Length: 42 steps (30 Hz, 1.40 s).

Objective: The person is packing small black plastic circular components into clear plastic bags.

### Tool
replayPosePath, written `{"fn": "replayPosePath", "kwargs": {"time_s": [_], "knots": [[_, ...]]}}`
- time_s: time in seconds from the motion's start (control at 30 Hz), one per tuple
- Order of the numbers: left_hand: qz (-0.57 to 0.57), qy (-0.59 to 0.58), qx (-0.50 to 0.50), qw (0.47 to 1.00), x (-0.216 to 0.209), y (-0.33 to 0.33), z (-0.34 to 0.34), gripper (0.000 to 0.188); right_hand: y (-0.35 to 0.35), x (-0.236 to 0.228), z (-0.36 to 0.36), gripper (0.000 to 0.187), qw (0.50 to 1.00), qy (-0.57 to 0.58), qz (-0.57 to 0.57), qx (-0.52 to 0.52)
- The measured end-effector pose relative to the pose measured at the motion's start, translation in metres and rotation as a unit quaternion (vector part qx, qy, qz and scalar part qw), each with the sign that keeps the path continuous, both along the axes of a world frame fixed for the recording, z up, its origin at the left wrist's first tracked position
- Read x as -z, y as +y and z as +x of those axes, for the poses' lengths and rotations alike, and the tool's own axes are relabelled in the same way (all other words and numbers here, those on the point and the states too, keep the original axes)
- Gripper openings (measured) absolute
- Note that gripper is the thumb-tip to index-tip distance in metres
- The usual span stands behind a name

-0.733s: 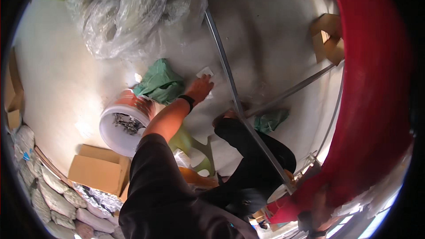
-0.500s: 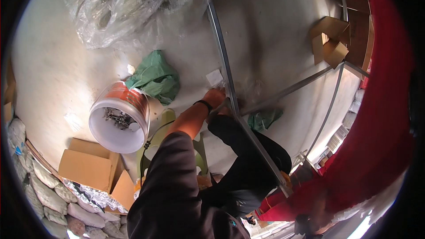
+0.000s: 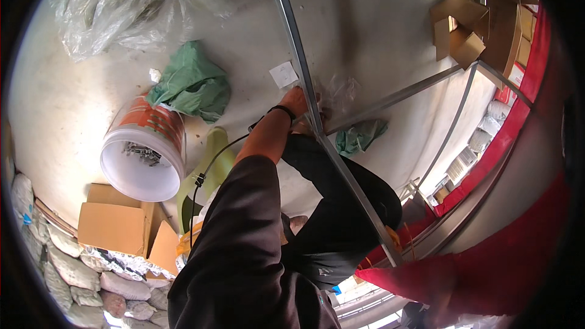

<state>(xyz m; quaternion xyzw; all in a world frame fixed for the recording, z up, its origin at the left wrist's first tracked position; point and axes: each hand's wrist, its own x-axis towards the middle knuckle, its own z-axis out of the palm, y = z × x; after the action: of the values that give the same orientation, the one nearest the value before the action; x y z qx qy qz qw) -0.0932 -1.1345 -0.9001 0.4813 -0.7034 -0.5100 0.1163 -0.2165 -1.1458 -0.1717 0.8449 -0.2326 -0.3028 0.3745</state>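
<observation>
My left hand (image 3: 297,101), with a black band at its wrist, is at the joint of a grey metal frame (image 3: 292,30). Its fingers look closed against the bar, and the bar partly hides them. What they hold does not show. My right hand is out of sight. A bent leg in black trousers (image 3: 341,170) lies under the frame, its foot close to the joint. Just beyond my left hand is a white paper square (image 3: 283,75). Clear crumpled plastic (image 3: 341,93) lies on the other side of the bar.
A white bucket (image 3: 143,164) with small metal parts lies tipped at left, a green bag (image 3: 195,82) against it. Below are an open cardboard box (image 3: 116,225) and filled sacks (image 3: 76,262). Plastic sheeting (image 3: 128,6), another green bag (image 3: 362,137), a carton (image 3: 460,27) and red cloth (image 3: 487,268) surround the frame.
The view has shifted, so the bucket, bags and plastic sheeting sit further up and left. My left hand stays at the frame joint. The red cloth at right covers less of the view.
</observation>
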Motion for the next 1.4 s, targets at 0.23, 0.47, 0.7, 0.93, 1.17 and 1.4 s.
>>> {"fn": "replayPosePath", "kwargs": {"time_s": [0.23, 0.47, 0.7, 0.93, 1.17, 1.4], "knots": [[-0.162, -0.02, 0.084, 0.983, 0.024, 0.002, -0.022, 0.045, -0.03, 0.032, 0.086, 0.023, 0.999, 0.05, 0.018, -0.008], [-0.092, -0.037, 0.156, 0.983, 0.028, -0.01, -0.057, 0.043, -0.027, 0.011, 0.06, 0.036, 0.931, -0.243, 0.085, 0.259], [0.008, -0.028, 0.037, 0.999, 0.023, -0.022, -0.073, 0.04, -0.007, -0.017, 0.041, 0.034, 0.952, -0.095, 0.024, 0.289], [0.049, 0.006, 0.075, 0.996, 0.025, -0.031, -0.076, 0.037, -0.027, 0.028, 0.081, 0.045, 0.603, -0.303, -0.345, 0.652], [-0.016, -0.077, 0.007, 0.997, 0.069, 0.048, 0.021, 0.035, -0.01, 0.049, -0.017, 0.062, 0.817, -0.247, -0.231, 0.467], [0.08, -0.187, 0.043, 0.978, -0.041, 0.098, 0.113, 0.015, 0.029, 0.052, -0.087, 0.081, 0.941, -0.187, -0.159, 0.234]]}}
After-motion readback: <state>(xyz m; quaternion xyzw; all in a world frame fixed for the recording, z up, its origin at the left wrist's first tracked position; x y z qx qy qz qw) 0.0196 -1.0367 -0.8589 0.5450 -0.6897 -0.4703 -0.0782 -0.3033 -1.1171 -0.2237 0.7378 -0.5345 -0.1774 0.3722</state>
